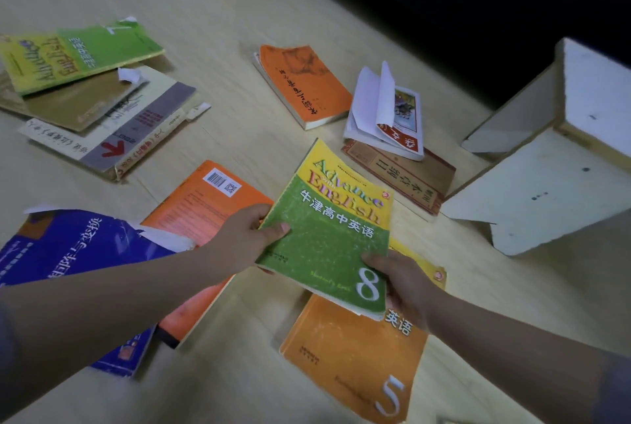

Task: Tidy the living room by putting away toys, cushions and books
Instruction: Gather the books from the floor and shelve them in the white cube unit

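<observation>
I hold a green and yellow English textbook numbered 8 (331,232) above the floor with both hands. My left hand (244,239) grips its left edge, thumb on the cover. My right hand (404,282) grips its lower right corner. Under it lies an orange textbook numbered 5 (355,355). To the left lie an orange book with a barcode (201,215) and a blue book (71,246).
A pile of books topped by a green one (82,54) sits at the far left. An orange book (304,82), a small book with open pages (389,112) and a brown book (406,177) lie further off. A white wooden shelf piece (546,164) stands at the right.
</observation>
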Demonstrator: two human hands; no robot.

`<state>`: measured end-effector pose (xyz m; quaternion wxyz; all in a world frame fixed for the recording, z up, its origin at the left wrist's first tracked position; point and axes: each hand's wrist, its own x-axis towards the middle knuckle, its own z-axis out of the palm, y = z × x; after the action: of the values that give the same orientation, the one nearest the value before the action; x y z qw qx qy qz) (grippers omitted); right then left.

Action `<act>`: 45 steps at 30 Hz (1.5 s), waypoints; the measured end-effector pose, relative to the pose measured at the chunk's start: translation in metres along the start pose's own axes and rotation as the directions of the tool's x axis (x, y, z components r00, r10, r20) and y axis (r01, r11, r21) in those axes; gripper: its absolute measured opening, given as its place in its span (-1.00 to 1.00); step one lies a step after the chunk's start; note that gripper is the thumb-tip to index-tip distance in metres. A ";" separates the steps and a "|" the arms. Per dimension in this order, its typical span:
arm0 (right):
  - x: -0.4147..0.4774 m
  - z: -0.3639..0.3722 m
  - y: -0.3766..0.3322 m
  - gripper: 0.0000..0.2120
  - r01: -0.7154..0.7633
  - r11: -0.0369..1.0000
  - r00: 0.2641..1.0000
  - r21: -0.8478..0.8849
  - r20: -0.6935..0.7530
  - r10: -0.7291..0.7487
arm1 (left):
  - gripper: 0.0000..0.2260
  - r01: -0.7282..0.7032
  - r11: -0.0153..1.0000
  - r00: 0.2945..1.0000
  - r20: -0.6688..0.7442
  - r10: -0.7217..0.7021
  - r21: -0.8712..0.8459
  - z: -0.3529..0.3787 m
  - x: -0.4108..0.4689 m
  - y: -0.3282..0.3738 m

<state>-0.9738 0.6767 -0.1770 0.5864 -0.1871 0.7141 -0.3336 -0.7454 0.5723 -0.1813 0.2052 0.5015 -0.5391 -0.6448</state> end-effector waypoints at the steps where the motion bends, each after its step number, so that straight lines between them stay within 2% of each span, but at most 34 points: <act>1: -0.003 -0.005 0.004 -0.74 0.034 0.999 0.999 -0.042 -0.016 -0.034 | -0.84 0.002 1.000 1.000 0.004 -0.002 0.017 0.004 -0.001 -0.001; 6: -0.032 -0.018 0.028 -0.90 0.165 0.923 0.960 -0.347 -0.158 -0.231 | -0.85 -0.059 0.969 0.997 0.071 0.043 0.240 0.029 -0.003 -0.015; 10: -0.047 -0.026 0.061 -0.89 0.127 0.852 0.913 -0.509 -0.275 -0.301 | -0.80 -0.116 0.911 0.988 0.139 0.066 0.395 0.051 -0.012 -0.029; 15: -0.058 -0.038 0.077 -0.93 0.066 0.844 0.901 -0.532 -0.332 -0.279 | -0.86 -0.170 0.792 0.976 0.209 0.055 0.586 0.068 -0.013 -0.039; 20: -0.067 -0.040 0.082 -0.92 0.019 0.868 0.897 -0.496 -0.375 -0.234 | -0.88 -0.190 0.802 0.972 0.224 0.073 0.566 0.074 -0.015 -0.041; 22: -0.072 -0.040 0.083 -0.92 0.004 0.878 0.904 -0.478 -0.374 -0.208 | -0.89 -0.230 0.776 0.965 0.243 0.102 0.587 0.075 -0.019 -0.043; 26: -0.079 -0.046 0.084 -0.87 -0.060 0.840 0.930 -0.539 -0.336 -0.150 | -0.81 -0.278 0.686 0.954 0.277 0.115 0.672 0.075 -0.026 -0.049; 29: -0.079 -0.052 0.085 -0.75 -0.128 0.790 0.934 -0.600 -0.341 -0.108 | -0.73 -0.278 0.666 0.953 0.286 0.100 0.692 0.076 -0.031 -0.050; 32: -0.073 -0.055 0.087 -0.70 -0.168 0.793 0.922 -0.585 -0.379 -0.085 | -0.65 -0.270 0.645 0.955 0.285 0.084 0.715 0.076 -0.032 -0.046; 37: -0.061 -0.057 0.080 -0.76 -0.232 0.772 0.856 -0.592 -0.501 -0.127 | -0.83 -0.295 0.579 0.949 0.304 0.085 0.760 0.071 -0.030 -0.032; 39: -0.057 -0.055 0.071 -0.71 -0.178 0.768 0.828 -0.616 -0.515 -0.221 | -0.87 -0.265 0.569 0.962 0.250 0.106 0.778 0.067 -0.029 -0.028; 42: -0.047 -0.045 0.051 -0.76 -0.027 0.719 0.831 -0.694 -0.415 -0.370 | -0.66 -0.224 0.584 0.974 0.186 0.126 0.780 0.058 -0.030 -0.022; 45: -0.036 -0.028 0.034 -0.83 0.092 0.696 0.835 -0.712 -0.325 -0.443 | -0.60 -0.216 0.601 0.976 0.156 0.151 0.770 0.049 -0.030 -0.015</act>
<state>-0.9878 0.7312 -0.1727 0.2286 -0.4033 0.8689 -0.1733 -0.7718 0.6250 -0.1860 0.0115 0.4581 -0.8215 -0.3394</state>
